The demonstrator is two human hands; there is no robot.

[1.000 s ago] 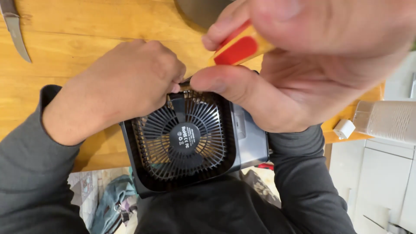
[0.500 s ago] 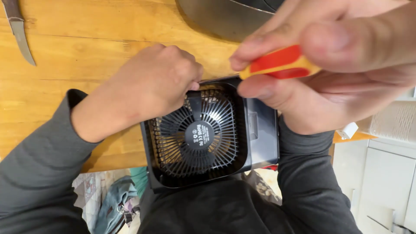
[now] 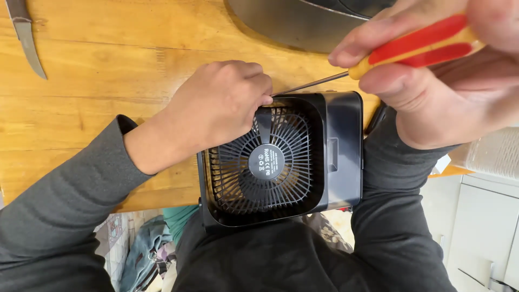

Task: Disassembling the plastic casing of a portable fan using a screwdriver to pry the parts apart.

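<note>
Left hand (image 3: 219, 111) clenched on the black fan's (image 3: 281, 159) upper-left corner, frame centre; right hand (image 3: 432, 70), upper right, grasps the red-and-yellow screwdriver (image 3: 400, 51).

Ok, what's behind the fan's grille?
Behind the grille the dark fan blades show through the slats, with a round hub at the centre. The left hand covers the upper left corner, so that part is hidden.

Left hand (image 3: 216, 111) fisted; right hand (image 3: 432, 75) fingers pinched.
</note>
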